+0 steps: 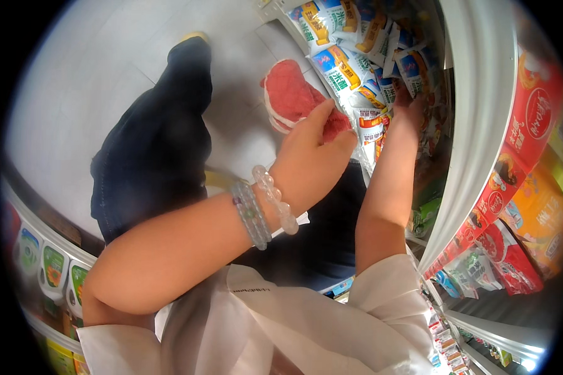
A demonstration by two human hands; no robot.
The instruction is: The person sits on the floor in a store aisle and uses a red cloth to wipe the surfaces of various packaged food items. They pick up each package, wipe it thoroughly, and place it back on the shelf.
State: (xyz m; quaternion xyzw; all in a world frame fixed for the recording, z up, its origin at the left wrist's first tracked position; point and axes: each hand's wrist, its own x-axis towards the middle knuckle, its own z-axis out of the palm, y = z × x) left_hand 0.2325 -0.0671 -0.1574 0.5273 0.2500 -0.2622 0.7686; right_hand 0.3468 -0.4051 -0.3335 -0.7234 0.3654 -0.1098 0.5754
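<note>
White-and-green containers (54,269) stand in a row at far left, and beyond them I see the person's dark trousers (153,144) against pale floor tiles (119,62). Near the middle, the left hand (313,159) pinches a bunched red cloth (293,94) between thumb and fingers, just beside the packets (341,69). Further right, the right hand (410,112) reaches in among those piled packets, its fingertips too hidden to tell whether they grip one. I'd judge this wants light fingers: take the likely slippery packets by their sealed edges, holding the cloth clear. Past that, a red strip (519,134) edges a white shelf (475,94).
</note>
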